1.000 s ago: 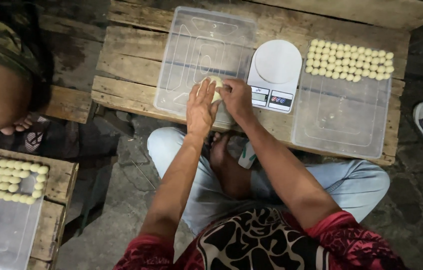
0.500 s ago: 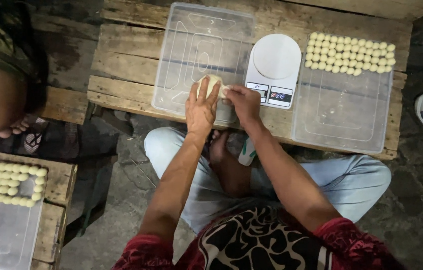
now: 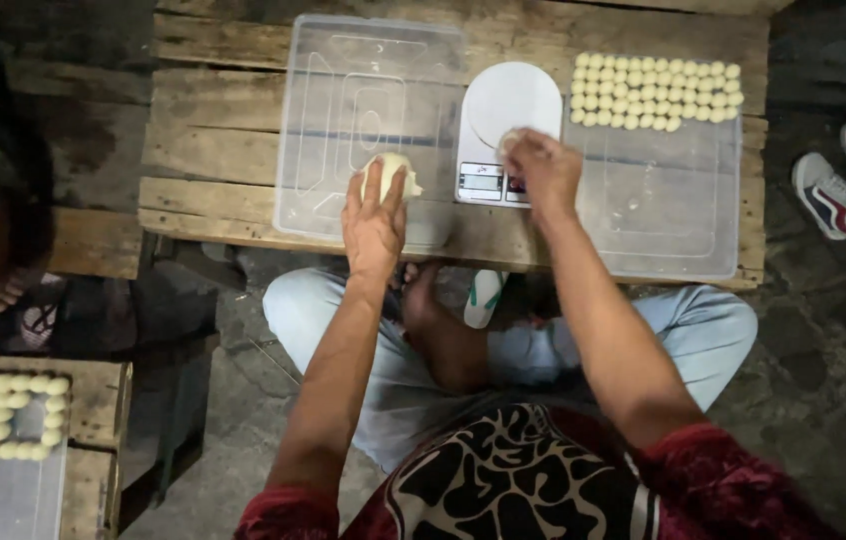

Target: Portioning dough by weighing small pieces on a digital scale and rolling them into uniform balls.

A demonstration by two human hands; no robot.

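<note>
The left hand (image 3: pixel 375 222) lies palm down, fingers wrapped over a pale lump of dough (image 3: pixel 392 172) that sits on the clear tray (image 3: pixel 323 120) beneath it. The right hand (image 3: pixel 541 170) pinches a small dough piece (image 3: pixel 509 140) at its fingertips, right over the white kitchen scale (image 3: pixel 511 105). Beyond that hand, rows of small dough balls (image 3: pixel 655 92) fill the far edge of a second clear tray (image 3: pixel 673 220). Both trays rest on a wooden bench (image 3: pixel 213 130).
</note>
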